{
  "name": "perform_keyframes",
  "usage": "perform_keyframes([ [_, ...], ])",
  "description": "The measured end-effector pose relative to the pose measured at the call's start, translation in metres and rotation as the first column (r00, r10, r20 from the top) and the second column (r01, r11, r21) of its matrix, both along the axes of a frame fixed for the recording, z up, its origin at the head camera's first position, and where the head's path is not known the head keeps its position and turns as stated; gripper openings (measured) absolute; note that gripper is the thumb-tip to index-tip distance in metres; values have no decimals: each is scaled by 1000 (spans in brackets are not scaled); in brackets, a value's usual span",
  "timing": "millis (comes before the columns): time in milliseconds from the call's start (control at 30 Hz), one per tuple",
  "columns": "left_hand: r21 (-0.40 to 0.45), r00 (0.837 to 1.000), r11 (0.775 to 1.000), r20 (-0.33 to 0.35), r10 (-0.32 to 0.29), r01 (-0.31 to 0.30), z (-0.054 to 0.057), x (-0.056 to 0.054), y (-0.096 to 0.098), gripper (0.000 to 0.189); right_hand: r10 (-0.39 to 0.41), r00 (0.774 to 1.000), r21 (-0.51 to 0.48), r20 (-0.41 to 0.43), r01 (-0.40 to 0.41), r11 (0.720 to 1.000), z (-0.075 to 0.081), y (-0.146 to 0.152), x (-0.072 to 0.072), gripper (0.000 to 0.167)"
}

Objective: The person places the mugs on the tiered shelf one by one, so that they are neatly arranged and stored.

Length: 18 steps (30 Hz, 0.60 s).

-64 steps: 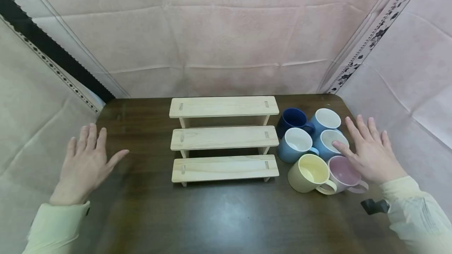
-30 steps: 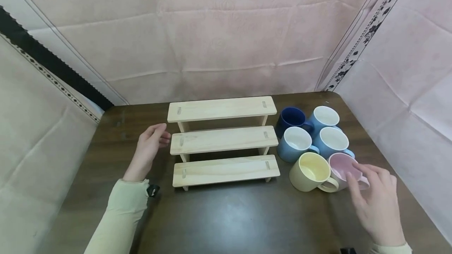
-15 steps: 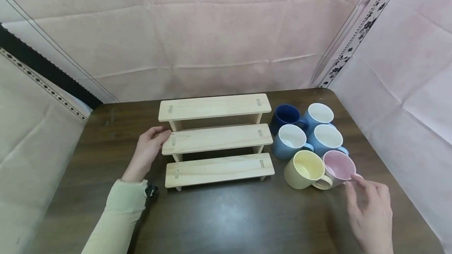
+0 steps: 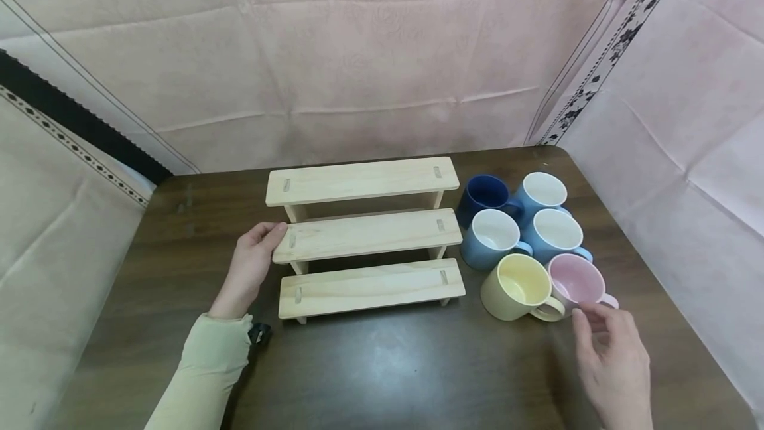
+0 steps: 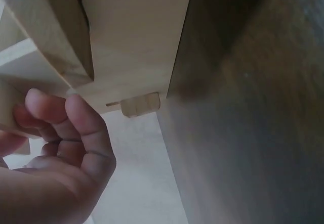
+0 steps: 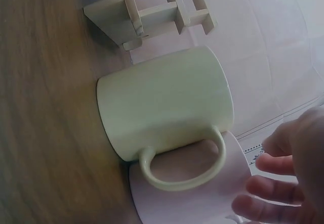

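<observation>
A three-tier wooden display stand (image 4: 367, 236) rests on the table. My left hand (image 4: 253, 261) pinches the left end of its middle tier; in the left wrist view that hand's fingers (image 5: 83, 120) curl under the board. Near the pink mug (image 4: 575, 277) is my right hand (image 4: 615, 357), its fingers loosely bent and holding nothing. Whether a fingertip touches the mug I cannot tell. Beside the pink mug stands a yellow mug (image 4: 507, 300), its handle (image 6: 185, 181) in front of the pink one in the right wrist view.
Behind those two mugs stand a dark blue mug (image 4: 477, 208) and three light-blue ones, the nearest a light-blue mug (image 4: 480, 251) close to the stand's right end. All the mugs stand upright. Pale cloth (image 4: 370, 58) hangs around the dark wooden table (image 4: 382, 363).
My left hand has come from the table's left side to the stand and taken hold of the middle tier. My right hand has drawn back from above the mugs to the pink mug's near side.
</observation>
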<state>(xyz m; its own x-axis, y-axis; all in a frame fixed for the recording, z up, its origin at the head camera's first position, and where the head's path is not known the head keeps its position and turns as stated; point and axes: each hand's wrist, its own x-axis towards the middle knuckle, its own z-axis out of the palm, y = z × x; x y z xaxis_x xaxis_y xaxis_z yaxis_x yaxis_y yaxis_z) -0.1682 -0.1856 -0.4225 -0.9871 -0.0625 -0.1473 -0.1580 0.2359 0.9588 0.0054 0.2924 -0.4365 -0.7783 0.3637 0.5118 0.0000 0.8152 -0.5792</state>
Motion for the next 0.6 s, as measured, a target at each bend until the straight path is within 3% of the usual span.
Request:
perform_keyframes([
  [267,43,1000,999,25,0,-1,0,2,-2,49,-61,990,-11,130,63,998,1,-11,-2,18],
  [600,35,995,999,94,-27,23,2,2,-4,55,-71,979,-22,191,77,997,0,-16,-2,23],
])
